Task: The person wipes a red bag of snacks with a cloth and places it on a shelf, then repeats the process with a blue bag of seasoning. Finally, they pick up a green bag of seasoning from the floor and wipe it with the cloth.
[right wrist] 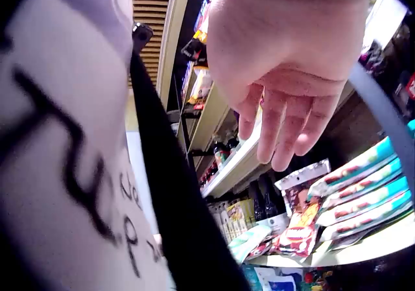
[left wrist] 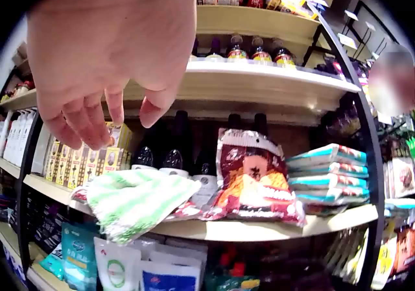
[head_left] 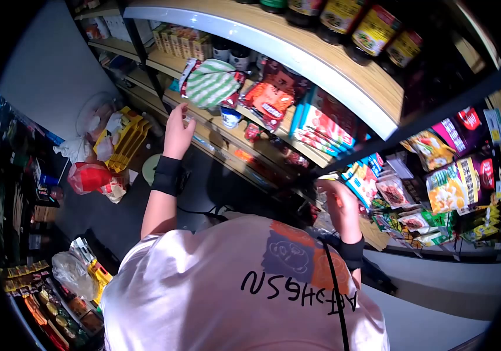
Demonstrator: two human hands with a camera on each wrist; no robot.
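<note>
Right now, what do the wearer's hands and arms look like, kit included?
Left hand and right hand: human, five-fingered, no gloves. Each wrist has a wide, plain black band, left band and right band. Forearms are bare, no long sleeves. Pale shirt with dark lettering and an orange and purple print; thin black strap over it.

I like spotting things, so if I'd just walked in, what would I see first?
Probably the green-and-white striped cloth, lying over packages on the shelf, near the left hand. Next comes the shiny red-and-orange snack bag beside it, then the yellow crate on the floor by a red plastic bag.
</note>
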